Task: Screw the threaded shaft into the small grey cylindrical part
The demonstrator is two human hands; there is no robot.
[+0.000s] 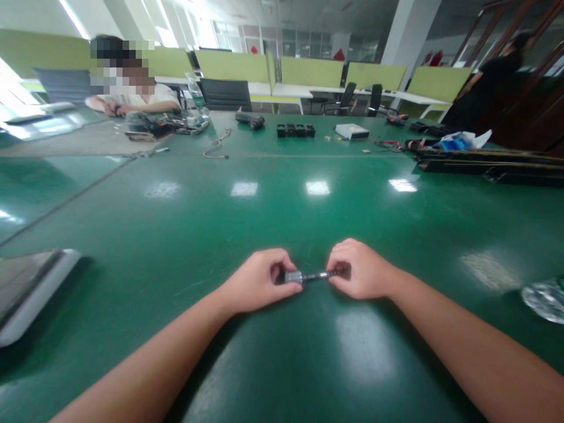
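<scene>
A small silver metal cylinder with a thin rod point(314, 276) lies level between my hands, just over the green tabletop point(273, 223). The thumb and fingers of my left hand point(258, 279) are closed around the thick cylinder end. My right hand point(359, 270) pinches the far end of the rod, where a dark, ridged stretch shows at the fingertips. The rod's very tip is hidden inside the right hand. Whether the piece touches the table I cannot tell.
A grey-edged flat device point(42, 294) sits at the left. A clear plastic bottle point(546, 301) lies at the right edge. Across the table are black fan-like blocks point(296, 130), a white box point(351, 131), cables point(217, 144) and a seated person point(136, 97).
</scene>
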